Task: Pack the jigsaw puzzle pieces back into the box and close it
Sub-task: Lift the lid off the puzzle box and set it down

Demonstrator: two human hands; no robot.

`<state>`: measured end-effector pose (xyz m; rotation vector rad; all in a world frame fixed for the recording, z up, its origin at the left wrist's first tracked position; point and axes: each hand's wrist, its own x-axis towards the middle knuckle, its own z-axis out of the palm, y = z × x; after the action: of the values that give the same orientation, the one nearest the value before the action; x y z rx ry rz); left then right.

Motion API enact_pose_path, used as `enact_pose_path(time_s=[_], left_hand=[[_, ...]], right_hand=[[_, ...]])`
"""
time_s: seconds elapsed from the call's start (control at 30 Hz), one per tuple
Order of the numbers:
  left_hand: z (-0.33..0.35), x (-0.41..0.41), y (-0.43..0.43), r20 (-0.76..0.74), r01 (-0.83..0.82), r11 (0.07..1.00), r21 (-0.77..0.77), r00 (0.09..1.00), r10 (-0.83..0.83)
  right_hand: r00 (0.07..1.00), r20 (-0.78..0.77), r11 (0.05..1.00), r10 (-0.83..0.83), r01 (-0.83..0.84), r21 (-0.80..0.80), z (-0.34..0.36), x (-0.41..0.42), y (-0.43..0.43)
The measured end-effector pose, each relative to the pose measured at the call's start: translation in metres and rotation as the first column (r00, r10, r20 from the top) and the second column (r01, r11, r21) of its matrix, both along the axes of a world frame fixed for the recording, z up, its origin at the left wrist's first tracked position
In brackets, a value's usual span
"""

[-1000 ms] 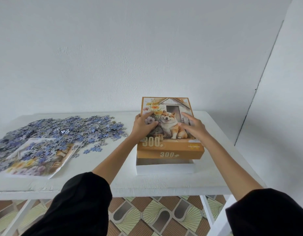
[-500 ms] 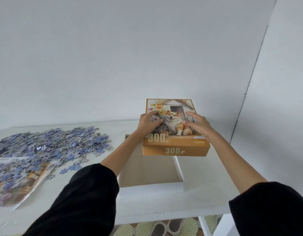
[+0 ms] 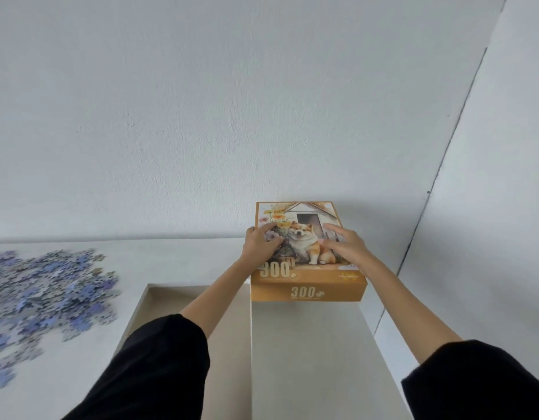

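While puzzle pieces (image 3: 47, 286) lie loose on counter (image 3: 171, 262), lid (image 3: 307, 286) sits far right, behind open box base (image 3: 307, 359). Left grip (image 3: 260, 244) curled on lid edge, right grip (image 3: 342, 247) flat on top. Step, likely: parking lid. Next: let go, scoop pieces into base.

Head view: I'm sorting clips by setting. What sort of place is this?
Probably a plain room at home: bare white walls, a white table strewn with puzzle pieces, and a box with its lid off.
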<state>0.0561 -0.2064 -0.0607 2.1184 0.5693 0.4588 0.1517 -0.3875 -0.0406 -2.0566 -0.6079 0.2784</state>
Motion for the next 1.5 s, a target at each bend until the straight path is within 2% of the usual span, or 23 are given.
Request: enact_pose_path(time_s=[0.33, 0.63, 0.77, 0.87, 1.0, 1.2, 1.5], left_hand=[[-0.04, 0.039, 0.012, -0.121, -0.026, 1.0, 0.009, 0.992, 0.027], [-0.041, 0.044, 0.013, -0.137, -0.037, 0.998, 0.047, 0.99, 0.044], [-0.036, 0.039, 0.012, -0.148, -0.039, 0.993, 0.112, 0.987, 0.055], [-0.027, 0.031, 0.011, -0.131, -0.035, 0.991, 0.127, 0.99, 0.052], [-0.01, 0.009, 0.011, -0.1, 0.001, 0.987, 0.163, 0.995, 0.016], [0.011, -0.054, 0.016, -0.063, -0.001, 0.965, 0.261, 0.998, 0.018], [0.0, -0.18, 0.044, -0.156, -0.004, 0.951, 0.31, 0.986, 0.055]], right_hand=[[0.997, -0.064, 0.997, 0.049, -0.053, -0.06, -0.043, 0.046, 0.021], [0.997, -0.057, 0.994, 0.061, -0.065, -0.084, -0.049, 0.053, 0.024], [0.998, 0.056, 0.979, 0.005, 0.007, -0.205, -0.048, 0.048, 0.026], [0.986, 0.165, 0.983, -0.009, 0.039, -0.178, -0.041, 0.035, 0.03], [0.966, 0.251, 0.993, 0.054, -0.026, -0.114, -0.027, 0.012, 0.036], [0.96, 0.264, 0.996, 0.092, -0.09, -0.017, -0.013, -0.044, 0.054], [0.958, 0.236, 0.986, 0.164, -0.166, -0.01, -0.032, -0.159, 0.076]])
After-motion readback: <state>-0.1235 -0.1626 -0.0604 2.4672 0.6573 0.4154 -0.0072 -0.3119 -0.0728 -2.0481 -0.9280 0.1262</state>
